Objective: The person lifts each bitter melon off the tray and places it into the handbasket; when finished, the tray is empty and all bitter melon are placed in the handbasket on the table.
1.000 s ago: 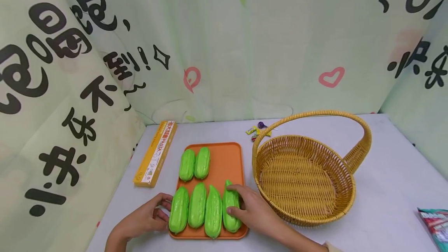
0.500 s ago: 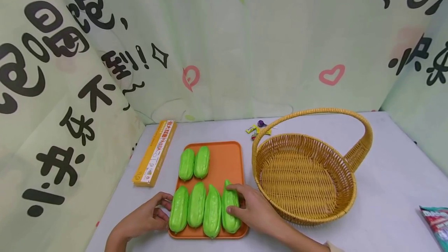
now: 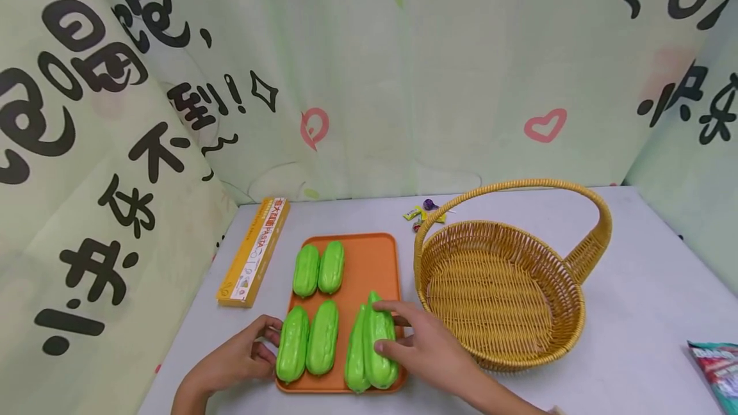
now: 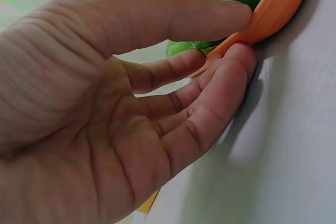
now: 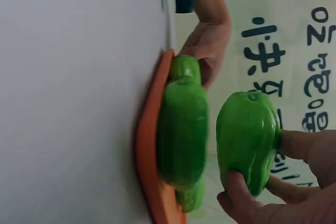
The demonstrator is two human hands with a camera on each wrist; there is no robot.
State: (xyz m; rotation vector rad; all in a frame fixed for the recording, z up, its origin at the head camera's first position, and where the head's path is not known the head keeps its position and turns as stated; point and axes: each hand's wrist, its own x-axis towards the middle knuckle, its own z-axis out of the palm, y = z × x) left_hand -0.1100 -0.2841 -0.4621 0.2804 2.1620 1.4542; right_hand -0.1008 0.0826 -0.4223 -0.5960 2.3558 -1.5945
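My right hand (image 3: 423, 344) grips a glossy green cucumber-shaped vegetable (image 3: 380, 349) between thumb and fingers. In the right wrist view, a gap separates this held vegetable (image 5: 248, 140) from those on the tray. Close on its left in the head view lies another green vegetable (image 3: 356, 354), partly covered by it. Two more form the rest of the front row, and two lie at the back left of the orange tray (image 3: 371, 268). At the tray's left edge, my left hand (image 4: 126, 93) pinches the rim, thumb above and fingers curled below.
A wicker basket (image 3: 501, 300) with a tall handle stands right of the tray. The yellow pasta box (image 3: 254, 252) lies to the left. Small wrapped candies (image 3: 423, 212) sit behind the basket, and a coloured packet (image 3: 717, 373) at the right edge.
The vegetable in my right hand has risen off the tray. Its left neighbour has shifted right, leaving a gap in the front row. My left hand has stayed put.
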